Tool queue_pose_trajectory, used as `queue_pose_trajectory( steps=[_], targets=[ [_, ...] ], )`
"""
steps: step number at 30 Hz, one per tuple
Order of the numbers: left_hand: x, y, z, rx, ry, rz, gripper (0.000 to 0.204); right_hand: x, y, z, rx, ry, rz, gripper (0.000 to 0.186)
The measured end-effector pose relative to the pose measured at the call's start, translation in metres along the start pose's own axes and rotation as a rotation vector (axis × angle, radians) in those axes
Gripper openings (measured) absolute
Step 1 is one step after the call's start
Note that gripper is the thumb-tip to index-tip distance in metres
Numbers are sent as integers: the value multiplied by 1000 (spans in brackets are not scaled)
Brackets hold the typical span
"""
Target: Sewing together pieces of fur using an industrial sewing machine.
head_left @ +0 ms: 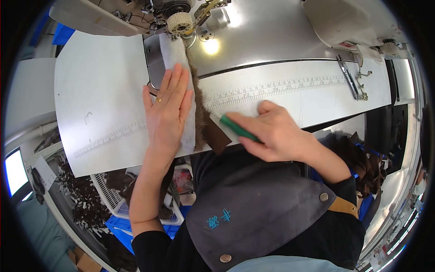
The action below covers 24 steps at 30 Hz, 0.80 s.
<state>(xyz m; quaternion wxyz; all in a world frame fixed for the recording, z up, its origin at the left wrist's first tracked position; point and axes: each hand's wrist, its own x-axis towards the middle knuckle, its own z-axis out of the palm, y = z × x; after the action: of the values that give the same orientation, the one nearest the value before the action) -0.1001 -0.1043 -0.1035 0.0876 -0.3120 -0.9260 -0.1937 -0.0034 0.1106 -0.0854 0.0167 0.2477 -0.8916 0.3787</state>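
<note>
My left hand (166,106) lies flat, fingers together, on a long white fleece strip (176,54) with a brown furry edge (198,115). The strip runs from the table's near edge up to the ridged cream roller (180,21) of a sewing machine. My right hand (272,131) grips a green-handled tool (238,129) whose pale tip touches the strip's brown end piece (217,136), just right of my left hand. A ring shows on a left finger.
A white table (99,81) carries a printed ruler (281,86) along its length. The metal machine bed (263,36) lies behind. Tweezers (351,81) rest at the right. Below the table stand a white basket (118,206) of brown scraps and blue bins (122,229).
</note>
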Motion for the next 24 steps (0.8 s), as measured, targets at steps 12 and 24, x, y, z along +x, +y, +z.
queue_pose_trajectory(
  steps=[12, 24],
  targets=[
    [1, -1, 3, -31, 34, 10, 37, 58, 14, 19, -239, 169, 124, 44],
    [11, -4, -1, 40, 80, 79, 31, 33, -2, 15, -189, -14, 35, 50]
  ],
)
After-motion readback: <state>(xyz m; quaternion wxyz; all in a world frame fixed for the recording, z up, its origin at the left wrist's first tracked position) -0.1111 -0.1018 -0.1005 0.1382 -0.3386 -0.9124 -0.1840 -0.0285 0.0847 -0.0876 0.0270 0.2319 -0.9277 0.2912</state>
